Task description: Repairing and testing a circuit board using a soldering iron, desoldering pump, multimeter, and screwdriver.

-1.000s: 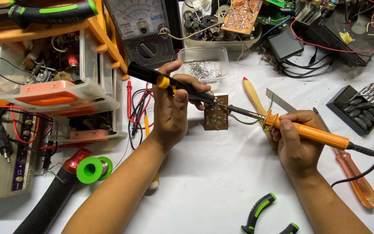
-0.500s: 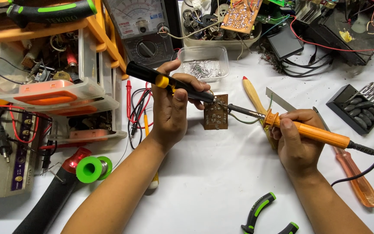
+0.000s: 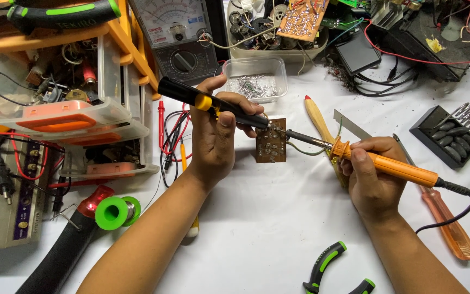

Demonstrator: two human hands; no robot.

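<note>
Right hand [image 3: 373, 182] gripping soldering iron [image 3: 393, 170], tip on circuit board [image 3: 271, 141]

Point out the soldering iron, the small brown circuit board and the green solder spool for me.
soldering iron [image 3: 395, 170], head view, on its orange handle.
small brown circuit board [image 3: 271, 148], head view, middle of its face.
green solder spool [image 3: 111, 213], head view, on the near green flange.

Circuit board [image 3: 271, 144] lies between container [image 3: 255, 81] behind and pliers [image 3: 330, 269] before.
</note>
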